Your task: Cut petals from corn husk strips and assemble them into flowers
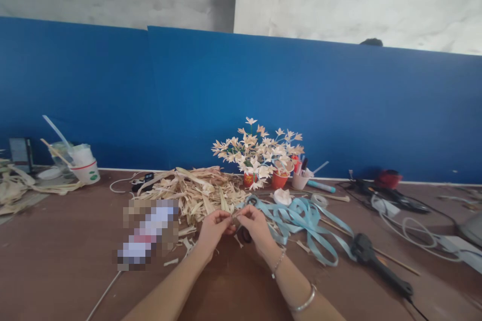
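Observation:
My left hand (214, 233) and my right hand (259, 229) meet above the brown table, fingertips pinched close together. Whatever lies between them is small and mostly hidden by the fingers. Pale pointed strips of dried husk (225, 201) show just beyond the fingertips; I cannot tell whether they are held or part of the husk pile (199, 188) behind. Scissors (246, 233), partly covered, lie beside my right hand. To its right spreads a loose tangle of light blue ribbon (307, 218). Past the hands, finished husk flowers (256, 153) stand in red cups (279, 180).
A glue gun (380, 263) with a cord lies at right, near thin sticks (399, 262) and white cables (414, 233). A blurred-out device (148, 233) on a cable lies at left. Farther left stands a white cup (87, 170). A blue partition (188, 95) closes the back.

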Demonstrator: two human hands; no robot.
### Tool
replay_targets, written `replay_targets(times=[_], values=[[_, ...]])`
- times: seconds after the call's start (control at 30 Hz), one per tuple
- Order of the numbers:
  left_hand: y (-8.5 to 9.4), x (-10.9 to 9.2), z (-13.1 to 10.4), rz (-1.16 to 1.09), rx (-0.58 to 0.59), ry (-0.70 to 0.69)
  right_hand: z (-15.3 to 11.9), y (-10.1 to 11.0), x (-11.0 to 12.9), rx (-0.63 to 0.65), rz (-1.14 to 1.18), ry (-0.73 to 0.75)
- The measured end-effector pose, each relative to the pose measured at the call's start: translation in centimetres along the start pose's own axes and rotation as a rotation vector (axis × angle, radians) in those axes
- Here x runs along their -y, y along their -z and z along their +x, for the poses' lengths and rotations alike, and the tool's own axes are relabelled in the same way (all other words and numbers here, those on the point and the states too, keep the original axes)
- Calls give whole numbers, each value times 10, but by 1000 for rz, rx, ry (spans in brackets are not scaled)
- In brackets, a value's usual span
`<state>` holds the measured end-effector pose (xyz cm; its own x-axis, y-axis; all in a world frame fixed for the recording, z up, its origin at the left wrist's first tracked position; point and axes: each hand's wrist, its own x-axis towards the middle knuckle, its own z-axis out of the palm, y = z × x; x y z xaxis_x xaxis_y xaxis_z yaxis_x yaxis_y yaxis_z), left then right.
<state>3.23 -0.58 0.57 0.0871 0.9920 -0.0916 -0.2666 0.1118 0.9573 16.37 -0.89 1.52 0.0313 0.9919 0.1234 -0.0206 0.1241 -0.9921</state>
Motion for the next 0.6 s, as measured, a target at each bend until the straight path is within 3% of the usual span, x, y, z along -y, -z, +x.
replay_targets(times=[0.13,0.27,0.4,0.6], values=[[1,0,0,-3,-20,1,1,4,0,5,-237,110],[1,0,1,2,-23,3,1,7,3,1,-500,364],[2,1,2,6,-23,8,0,8,3,23,-620,591],[2,3,2,57,-19,2,-1,7,-1,-38,-697,632]])
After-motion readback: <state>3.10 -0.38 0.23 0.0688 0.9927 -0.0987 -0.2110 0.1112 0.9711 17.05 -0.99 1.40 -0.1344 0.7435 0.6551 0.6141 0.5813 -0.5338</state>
